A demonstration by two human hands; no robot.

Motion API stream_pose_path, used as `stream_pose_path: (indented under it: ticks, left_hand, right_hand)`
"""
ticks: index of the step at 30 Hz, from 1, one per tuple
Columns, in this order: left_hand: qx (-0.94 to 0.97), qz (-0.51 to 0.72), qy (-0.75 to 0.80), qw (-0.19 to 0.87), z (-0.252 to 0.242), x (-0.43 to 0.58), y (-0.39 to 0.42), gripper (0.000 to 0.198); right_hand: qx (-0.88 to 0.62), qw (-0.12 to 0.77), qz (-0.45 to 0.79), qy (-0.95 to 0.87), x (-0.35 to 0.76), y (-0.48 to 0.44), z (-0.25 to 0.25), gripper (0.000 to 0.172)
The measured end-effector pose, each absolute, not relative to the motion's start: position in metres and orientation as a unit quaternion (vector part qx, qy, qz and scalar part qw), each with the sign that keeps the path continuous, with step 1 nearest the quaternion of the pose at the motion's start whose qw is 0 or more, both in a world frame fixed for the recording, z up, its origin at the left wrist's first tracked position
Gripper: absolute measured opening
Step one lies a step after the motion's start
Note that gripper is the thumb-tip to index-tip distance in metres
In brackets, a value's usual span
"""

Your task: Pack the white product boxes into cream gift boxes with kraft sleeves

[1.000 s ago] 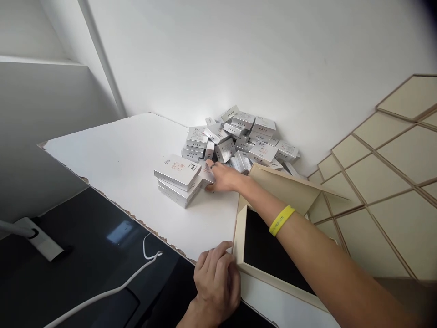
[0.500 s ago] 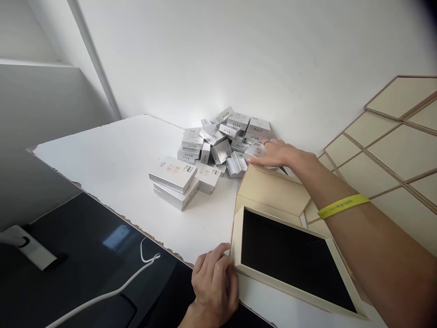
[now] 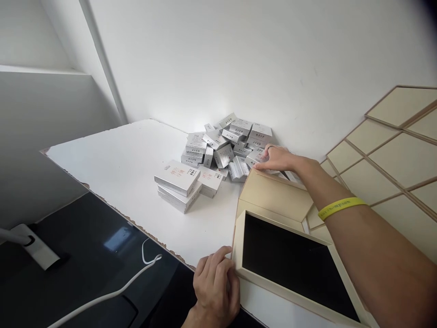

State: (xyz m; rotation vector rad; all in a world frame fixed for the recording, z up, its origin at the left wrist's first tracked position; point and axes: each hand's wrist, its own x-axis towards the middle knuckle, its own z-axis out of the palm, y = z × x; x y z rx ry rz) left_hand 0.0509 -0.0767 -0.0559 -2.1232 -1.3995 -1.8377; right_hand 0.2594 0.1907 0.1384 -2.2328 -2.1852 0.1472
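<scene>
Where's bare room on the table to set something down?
The table is bare toward the left, between its ragged edge, the wall and the short stack; a smaller patch between stack, left hand and open box. Crowded: the silver pile by the wall, around the right hand.

Stacked cartons (image 3: 177,177) lie before the carton heap (image 3: 223,156), left of the box (image 3: 287,295).

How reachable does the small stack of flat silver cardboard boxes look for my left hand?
Probably yes: your left hand is beside the open, cream rectangular box, and only white tabletop seems to lie between it and the stack.
</scene>
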Motion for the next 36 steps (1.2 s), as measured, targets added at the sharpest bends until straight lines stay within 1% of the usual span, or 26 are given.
stream_pose_path:
  ticks: [2,4,6,8,11,14,17,19,21,23,25,26,29,32,34,36]
  left_hand:
    - [-0.675,-0.589,-0.445,0.008,-0.056,0.051,-0.077,0.025]
    - [-0.673,-0.592,-0.444,0.014,-0.055,0.05,-0.076,0.024]
    - [-0.671,-0.593,-0.444,0.017,-0.053,0.05,-0.075,0.024]
    - [-0.671,-0.595,-0.442,0.02,-0.051,0.05,-0.075,0.024]
    - [-0.67,-0.598,-0.44,0.022,-0.05,0.05,-0.074,0.024]
    - [-0.669,-0.598,-0.441,0.017,-0.053,0.05,-0.074,0.024]
    - [-0.671,-0.594,-0.443,0.013,-0.055,0.05,-0.075,0.025]
    - [-0.673,-0.591,-0.444,0.012,-0.055,0.049,-0.075,0.025]
    - [-0.673,-0.592,-0.444,0.014,-0.054,0.049,-0.075,0.024]
    - [-0.671,-0.593,-0.444,0.014,-0.053,0.049,-0.075,0.024]
    - [-0.671,-0.594,-0.444,0.015,-0.053,0.049,-0.076,0.024]
    - [-0.671,-0.594,-0.443,0.015,-0.053,0.05,-0.076,0.024]
    - [-0.671,-0.595,-0.443,0.016,-0.053,0.05,-0.076,0.025]
    - [-0.667,-0.597,-0.445,0.016,-0.054,0.05,-0.075,0.025]
    - [-0.667,-0.599,-0.443,0.015,-0.055,0.051,-0.075,0.025]
    - [-0.667,-0.601,-0.441,0.011,-0.058,0.051,-0.076,0.024]
  right_hand:
    - [-0.72,-0.017,0.059,-0.691,0.261,0.19,0.141,0.05]
    - [-0.719,-0.022,0.065,-0.692,0.261,0.186,0.145,0.067]
    - [-0.706,0.005,0.057,-0.706,0.256,0.179,0.153,0.082]
    - [-0.684,0.047,0.049,-0.727,0.241,0.167,0.163,0.086]
    - [-0.629,0.083,0.069,-0.77,0.203,0.149,0.17,0.083]
    - [-0.557,0.057,0.125,-0.819,0.161,0.139,0.155,0.077]
    - [-0.529,0.014,0.167,-0.832,0.135,0.135,0.124,0.066]
    - [-0.528,0.004,0.187,-0.829,0.13,0.135,0.107,0.064]
    - [-0.527,0.012,0.205,-0.825,0.133,0.134,0.099,0.067]
    - [-0.522,0.033,0.221,-0.823,0.142,0.135,0.101,0.071]
    - [-0.519,0.073,0.231,-0.82,0.154,0.136,0.112,0.074]
    - [-0.522,0.101,0.233,-0.814,0.161,0.138,0.119,0.071]
    - [-0.549,0.206,0.221,-0.779,0.184,0.144,0.142,0.053]
    - [-0.558,0.293,0.222,-0.744,0.201,0.147,0.166,0.048]
    - [-0.558,0.305,0.222,-0.739,0.21,0.145,0.181,0.046]
    - [-0.577,0.286,0.192,-0.74,0.219,0.144,0.194,0.046]
